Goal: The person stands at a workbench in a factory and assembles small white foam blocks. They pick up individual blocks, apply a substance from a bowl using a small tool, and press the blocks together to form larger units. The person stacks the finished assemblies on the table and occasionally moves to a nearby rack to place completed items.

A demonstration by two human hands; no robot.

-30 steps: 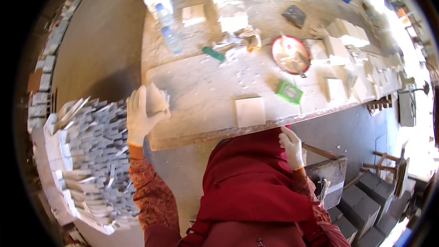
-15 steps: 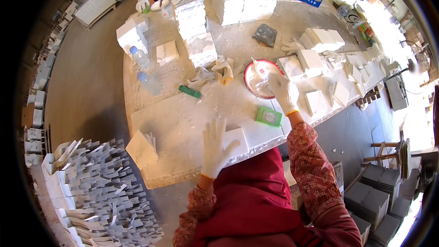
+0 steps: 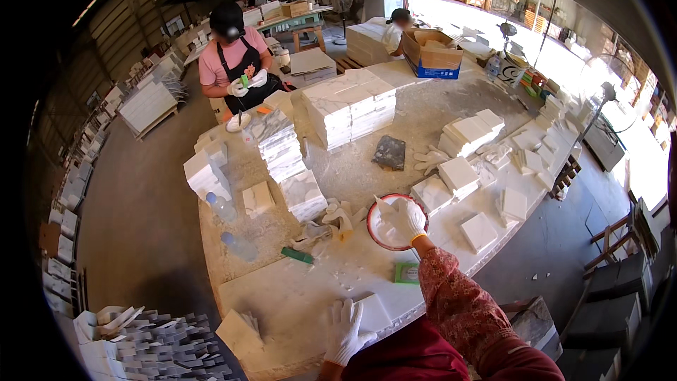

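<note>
Right gloved hand (image 3: 407, 217) is reaching into the red-rimmed bowl (image 3: 376, 237), fingers curled, contents of the grip unclear. Left gloved hand (image 3: 345, 330) is pressing spread flat on a white tile (image 3: 374, 312) at the table edge (image 3: 282, 367). Green sponge (image 3: 407, 272) is lying between them. Tile looks untreated; stacks remain, bare tabletop just left.

Stacked white tiles (image 3: 350, 106), a cardboard box (image 3: 431, 53) and two plastic bottles (image 3: 229, 224) crowd the table (image 3: 282, 296).

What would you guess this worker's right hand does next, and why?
Probably lift out of the red-rimmed bowl and swing toward the white tile. The right hand is in the bowl's white contents, while the left hand rests flat beside that tile.
</note>
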